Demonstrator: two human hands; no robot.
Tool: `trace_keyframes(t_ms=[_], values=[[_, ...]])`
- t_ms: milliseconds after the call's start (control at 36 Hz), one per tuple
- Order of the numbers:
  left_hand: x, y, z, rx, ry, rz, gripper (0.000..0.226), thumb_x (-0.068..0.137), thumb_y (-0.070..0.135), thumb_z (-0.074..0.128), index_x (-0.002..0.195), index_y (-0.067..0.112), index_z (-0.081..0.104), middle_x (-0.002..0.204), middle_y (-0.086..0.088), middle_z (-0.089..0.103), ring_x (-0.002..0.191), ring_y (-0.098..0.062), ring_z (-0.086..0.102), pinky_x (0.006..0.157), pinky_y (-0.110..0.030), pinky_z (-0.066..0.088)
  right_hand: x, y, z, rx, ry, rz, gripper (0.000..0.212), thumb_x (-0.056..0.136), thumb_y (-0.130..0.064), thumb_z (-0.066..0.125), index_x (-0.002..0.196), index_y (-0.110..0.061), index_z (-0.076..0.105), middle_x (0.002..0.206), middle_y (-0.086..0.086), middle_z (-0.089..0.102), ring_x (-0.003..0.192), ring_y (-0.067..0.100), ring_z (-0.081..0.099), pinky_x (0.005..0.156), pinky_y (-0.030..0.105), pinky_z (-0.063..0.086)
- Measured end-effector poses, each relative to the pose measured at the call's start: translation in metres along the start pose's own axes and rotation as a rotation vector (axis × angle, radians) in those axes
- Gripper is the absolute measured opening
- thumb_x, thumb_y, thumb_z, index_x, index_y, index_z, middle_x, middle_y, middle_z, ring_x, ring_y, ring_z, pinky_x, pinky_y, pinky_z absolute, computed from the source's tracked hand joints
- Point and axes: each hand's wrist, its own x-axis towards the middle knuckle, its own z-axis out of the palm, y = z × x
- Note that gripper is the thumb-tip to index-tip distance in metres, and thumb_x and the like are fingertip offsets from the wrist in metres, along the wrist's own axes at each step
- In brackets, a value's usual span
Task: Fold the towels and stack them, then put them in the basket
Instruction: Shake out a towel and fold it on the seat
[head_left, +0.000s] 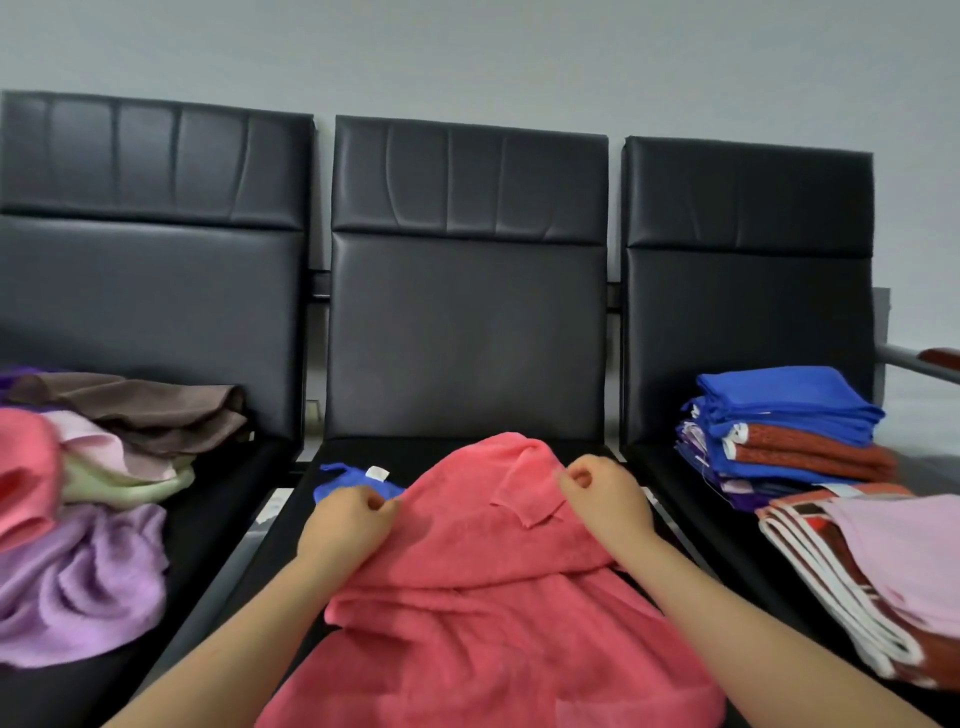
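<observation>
Arms reach up from the bottom of the frame. Both hands pinch the coral-pink towel on the middle seat: the left hand nips its left edge, the right hand nips its far right edge. The towel looks bunched, so I think the fold could come out crooked if one pinch slips. Behind it peeks a small blue cloth. Loose towels lie at the left of the frame, folded stacks at the right. No basket shows.
</observation>
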Motion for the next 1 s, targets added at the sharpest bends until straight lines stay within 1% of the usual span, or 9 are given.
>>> trace_keyframes(t_ms=[111, 278, 417, 583, 667, 778, 833, 889, 1000], values=[[0.003, 0.004, 0.008, -0.018, -0.129, -0.008, 0.024, 0.093, 0.047, 0.054, 0.090, 0.024, 0.060, 0.090, 0.002, 0.061, 0.091, -0.017, 0.059, 0.078, -0.025, 0.041, -0.004, -0.014, 0.029, -0.320, -0.244, 0.036, 0.072, 0.075, -0.076, 0.055, 0.122, -0.020, 0.060, 0.127, 0.005, 0.056, 0.118, 0.027, 0.052, 0.092, 0.036, 0.044], [0.012, -0.006, 0.012, -0.107, -0.168, 0.064, 0.029, 0.089, 0.032, 0.063, 0.062, 0.023, 0.063, 0.053, 0.007, 0.058, 0.054, -0.008, 0.053, 0.054, -0.019, 0.038, -0.004, -0.005, 0.039, -0.347, -0.148, -0.096, 0.036, 0.093, -0.049, 0.052, 0.115, -0.023, 0.063, 0.121, 0.001, 0.059, 0.112, 0.024, 0.054, 0.086, 0.032, 0.043], [0.009, -0.004, 0.007, -0.447, 0.044, 0.017, 0.022, 0.092, 0.023, 0.060, 0.071, 0.029, 0.065, 0.069, 0.011, 0.064, 0.070, -0.010, 0.058, 0.068, -0.025, 0.039, 0.007, 0.006, 0.031, 0.151, -0.069, -0.072, 0.031, 0.091, -0.028, 0.062, 0.064, -0.014, 0.056, 0.062, -0.002, 0.053, 0.068, 0.020, 0.054, 0.058, 0.034, 0.032], [0.008, 0.006, -0.020, -0.858, 0.324, -0.141, 0.020, 0.097, 0.014, 0.046, 0.084, 0.012, 0.060, 0.073, 0.003, 0.052, 0.077, -0.017, 0.045, 0.075, -0.029, 0.034, 0.026, 0.012, 0.000, 0.834, -0.019, 0.312, 0.033, 0.096, -0.010, 0.051, 0.064, -0.017, 0.053, 0.047, -0.005, 0.042, 0.041, 0.006, 0.033, 0.040, 0.019, 0.024], [0.007, 0.009, -0.031, -1.139, 0.362, -0.363, 0.030, 0.098, 0.015, 0.036, 0.071, 0.017, 0.047, 0.071, 0.003, 0.042, 0.063, -0.014, 0.036, 0.067, -0.029, 0.034, 0.022, 0.019, -0.013, 1.125, -0.141, 0.542, 0.025, 0.096, -0.004, 0.044, 0.077, -0.016, 0.056, 0.045, -0.006, 0.054, 0.045, 0.008, 0.051, 0.051, 0.020, 0.036], [0.001, 0.005, -0.031, -1.380, 0.198, -0.431, 0.027, 0.089, 0.019, 0.040, 0.062, 0.017, 0.043, 0.049, 0.003, 0.045, 0.044, -0.013, 0.040, 0.049, -0.024, 0.033, 0.016, 0.020, -0.019, 1.261, -0.234, 0.658, 0.024, 0.091, -0.009, 0.037, 0.091, -0.006, 0.061, 0.076, 0.010, 0.068, 0.077, 0.023, 0.064, 0.069, 0.030, 0.047], [0.003, 0.002, -0.025, -1.254, 0.001, -0.346, 0.031, 0.092, 0.024, 0.045, 0.062, 0.016, 0.044, 0.038, 0.005, 0.034, 0.033, -0.010, 0.030, 0.040, -0.018, 0.025, 0.015, 0.018, -0.017, 1.217, -0.226, 0.643, 0.024, 0.095, -0.022, 0.045, 0.095, -0.006, 0.063, 0.085, 0.012, 0.066, 0.080, 0.024, 0.062, 0.069, 0.031, 0.048], [0.003, 0.000, -0.020, -0.830, -0.117, -0.254, 0.033, 0.094, 0.028, 0.050, 0.067, 0.011, 0.056, 0.038, 0.004, 0.039, 0.035, -0.013, 0.033, 0.039, -0.020, 0.025, 0.014, 0.018, -0.011, 1.147, -0.158, 0.612, 0.021, 0.095, -0.027, 0.057, 0.090, -0.008, 0.064, 0.083, 0.009, 0.065, 0.077, 0.021, 0.061, 0.067, 0.030, 0.048], [0.008, -0.001, -0.011, -0.344, -0.087, -0.081, 0.034, 0.095, 0.027, 0.053, 0.069, 0.007, 0.063, 0.054, -0.004, 0.057, 0.052, -0.019, 0.053, 0.056, -0.028, 0.043, 0.012, 0.024, 0.010, 0.966, 0.009, 0.563, 0.007, 0.089, -0.007, 0.066, 0.089, -0.001, 0.067, 0.080, 0.011, 0.063, 0.077, 0.023, 0.058, 0.072, 0.034, 0.047]])
